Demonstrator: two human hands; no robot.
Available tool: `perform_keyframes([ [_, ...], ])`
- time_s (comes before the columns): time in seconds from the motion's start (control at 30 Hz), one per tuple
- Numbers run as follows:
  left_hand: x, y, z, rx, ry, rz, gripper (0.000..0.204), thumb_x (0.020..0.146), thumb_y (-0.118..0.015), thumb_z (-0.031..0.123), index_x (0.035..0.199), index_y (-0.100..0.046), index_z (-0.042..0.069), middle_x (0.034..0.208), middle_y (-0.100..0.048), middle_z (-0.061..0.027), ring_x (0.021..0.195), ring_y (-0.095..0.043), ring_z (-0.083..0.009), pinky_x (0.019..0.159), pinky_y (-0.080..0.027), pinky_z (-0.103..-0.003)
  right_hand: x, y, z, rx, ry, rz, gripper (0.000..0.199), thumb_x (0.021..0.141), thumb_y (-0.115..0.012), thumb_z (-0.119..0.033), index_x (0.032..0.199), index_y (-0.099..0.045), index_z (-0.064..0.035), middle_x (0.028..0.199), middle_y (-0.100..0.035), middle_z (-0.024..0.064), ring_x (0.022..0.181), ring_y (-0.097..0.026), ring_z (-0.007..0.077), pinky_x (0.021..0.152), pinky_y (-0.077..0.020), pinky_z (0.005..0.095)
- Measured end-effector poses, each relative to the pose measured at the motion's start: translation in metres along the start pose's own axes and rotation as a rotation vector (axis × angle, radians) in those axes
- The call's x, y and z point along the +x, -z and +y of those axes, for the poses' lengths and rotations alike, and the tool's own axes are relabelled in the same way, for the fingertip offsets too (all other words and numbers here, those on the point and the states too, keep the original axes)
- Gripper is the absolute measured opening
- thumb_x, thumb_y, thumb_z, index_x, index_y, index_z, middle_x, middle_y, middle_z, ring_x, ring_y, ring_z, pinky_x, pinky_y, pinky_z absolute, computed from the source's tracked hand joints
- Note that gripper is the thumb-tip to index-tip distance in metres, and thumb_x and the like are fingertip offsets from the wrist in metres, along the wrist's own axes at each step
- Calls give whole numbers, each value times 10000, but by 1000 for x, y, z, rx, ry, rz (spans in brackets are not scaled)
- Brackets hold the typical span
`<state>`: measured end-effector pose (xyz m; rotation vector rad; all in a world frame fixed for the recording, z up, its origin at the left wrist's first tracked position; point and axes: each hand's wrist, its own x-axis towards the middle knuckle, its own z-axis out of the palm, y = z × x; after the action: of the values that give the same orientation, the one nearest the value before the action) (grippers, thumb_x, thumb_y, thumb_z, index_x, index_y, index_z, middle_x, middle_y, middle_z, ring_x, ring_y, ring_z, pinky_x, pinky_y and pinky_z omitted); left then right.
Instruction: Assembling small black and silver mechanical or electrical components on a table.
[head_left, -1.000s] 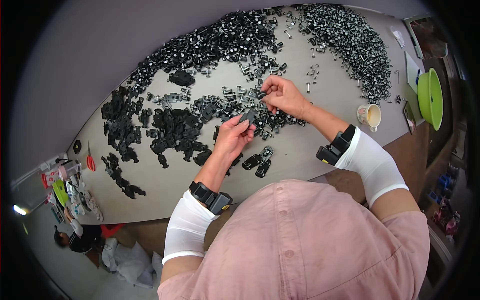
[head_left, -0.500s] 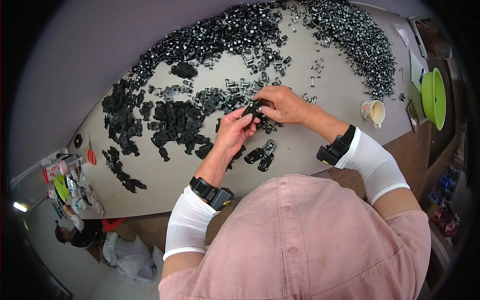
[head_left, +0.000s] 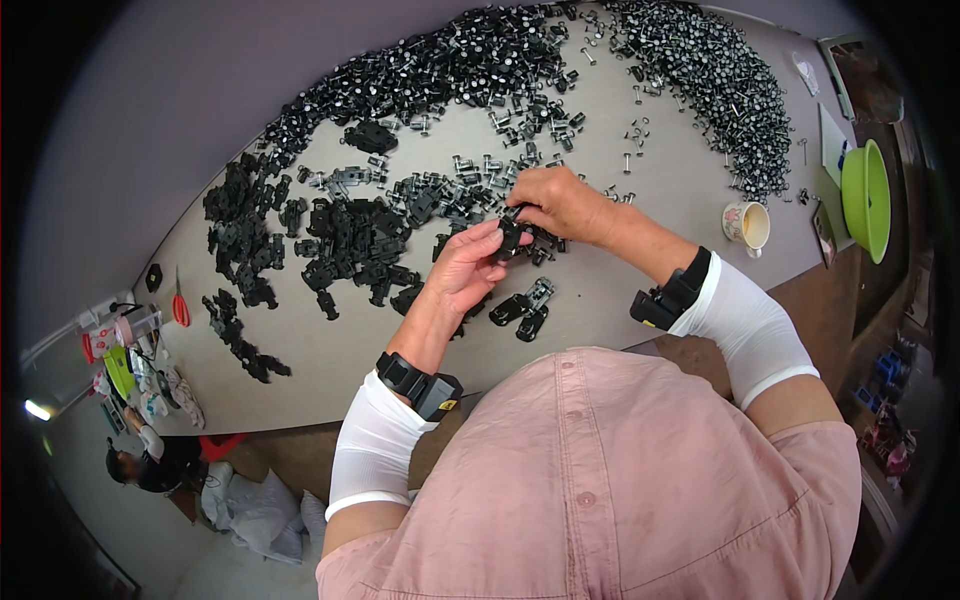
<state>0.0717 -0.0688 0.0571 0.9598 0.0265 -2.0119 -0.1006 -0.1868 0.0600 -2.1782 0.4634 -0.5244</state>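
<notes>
Above the counter (head_left: 600, 300), the left hand (head_left: 465, 268) and the right hand (head_left: 560, 203) both pinch one small black plastic part (head_left: 510, 238) between their fingertips, just over two finished black pieces (head_left: 525, 308) lying below

Small assembly workshop, long grey table (head_left: 330, 350) heaped with black plastic parts (head_left: 350, 235), piles of small metal screws (head_left: 720, 90), red-handled scissors (head_left: 181, 308)
</notes>
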Motion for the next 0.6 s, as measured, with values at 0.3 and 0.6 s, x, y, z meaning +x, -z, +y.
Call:
perform_keyframes([
  [0.3, 3, 13, -2, -50, -29, -59, 401, 847, -604, 20, 1236, -516, 59, 1100, -635, -118, 727, -556, -45, 489, -369, -164, 1, 0, -6, -75, -30, 128, 201, 703, -676, -1, 896, -621, 1, 791, -606, 140, 739, -604, 324, 647, -491, 374],
  [0.6, 3, 0, 0, 118, -263, 67, 537, 847, -543, -60, 1343, -443, 120, 1023, -586, -20, 806, -597, -80, 671, -568, -224, 7, -3, -27, -92, -295, -8, 181, 685, -723, -84, 802, -633, 21, 740, -619, 172, 717, -611, 348, 642, -491, 408],
])
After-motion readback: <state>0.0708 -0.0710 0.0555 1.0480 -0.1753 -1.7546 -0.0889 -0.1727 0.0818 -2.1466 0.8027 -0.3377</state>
